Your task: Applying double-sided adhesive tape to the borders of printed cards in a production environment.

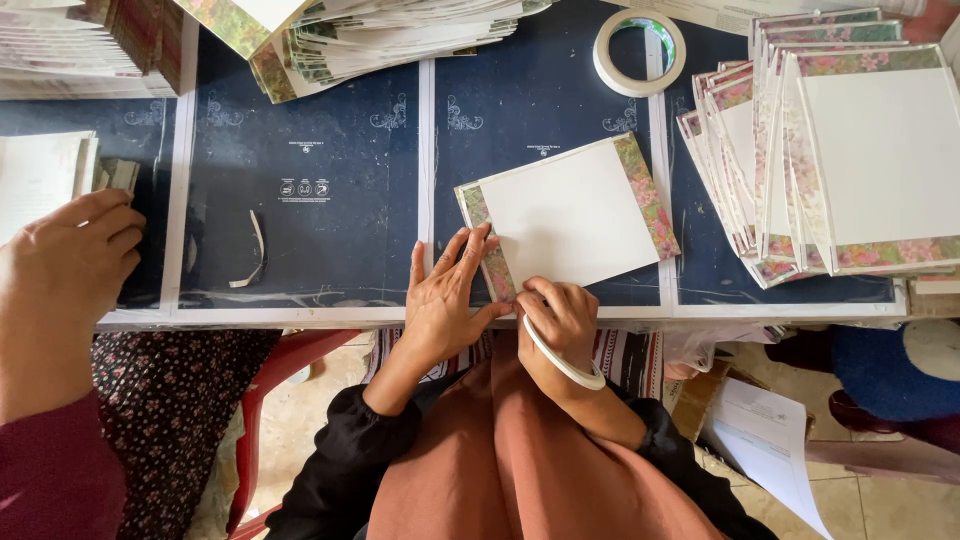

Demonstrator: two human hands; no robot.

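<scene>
While the left hand point(445, 300) lies flat with its fingers spread wide, its fingertips press on the floral-papered left edge of a square white card panel with flowered borders point(570, 215), which lies tilted on the dark blue printed table covering point(330, 210) near the front edge of the table. Just beside it, the right hand point(562, 322) is curled narrow at the panel's lower left corner, fingers bent onto the border strip, and a white ring of tape point(566, 362) hangs round that wrist. Another white tape roll point(640, 52) lies flat further back on the table. To the right sits a fanned stack of similar flower-edged white panels point(830, 160), well apart from the hands. More stacked flowered sheets point(360, 40) lie along the far edge. At the left, another person's hand point(65, 270), loosely closed, rests near a pile of plain white sheets point(45, 175). A small curled paper strip point(255, 255) lies on the covering between them
</scene>
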